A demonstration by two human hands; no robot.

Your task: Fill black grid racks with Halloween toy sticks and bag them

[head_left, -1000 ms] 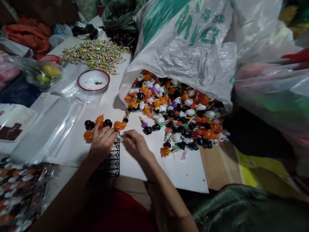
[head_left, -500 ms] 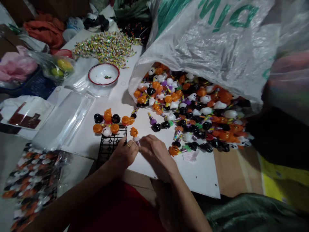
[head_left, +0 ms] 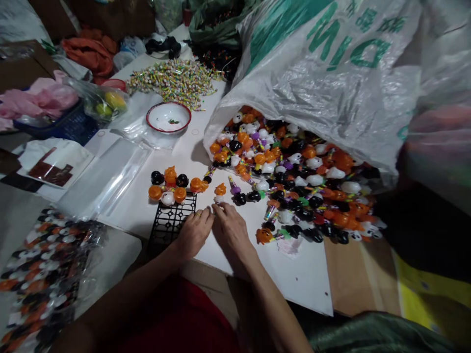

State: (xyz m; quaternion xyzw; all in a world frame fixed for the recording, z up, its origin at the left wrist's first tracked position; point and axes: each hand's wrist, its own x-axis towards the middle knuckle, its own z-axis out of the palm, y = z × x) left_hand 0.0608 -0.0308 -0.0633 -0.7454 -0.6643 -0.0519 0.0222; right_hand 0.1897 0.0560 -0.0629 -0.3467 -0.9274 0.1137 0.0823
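Orange and pale, a small toy lies on the white bench, just beyond the fingertips of both hands. Left hand and right hand nearly meet, fingers bent; whether either grip closes on its lower end can't be made out. Beside the left lies a black grid, clustered toys at its far edge. Rightward, heaped toys spill from a woven sack.
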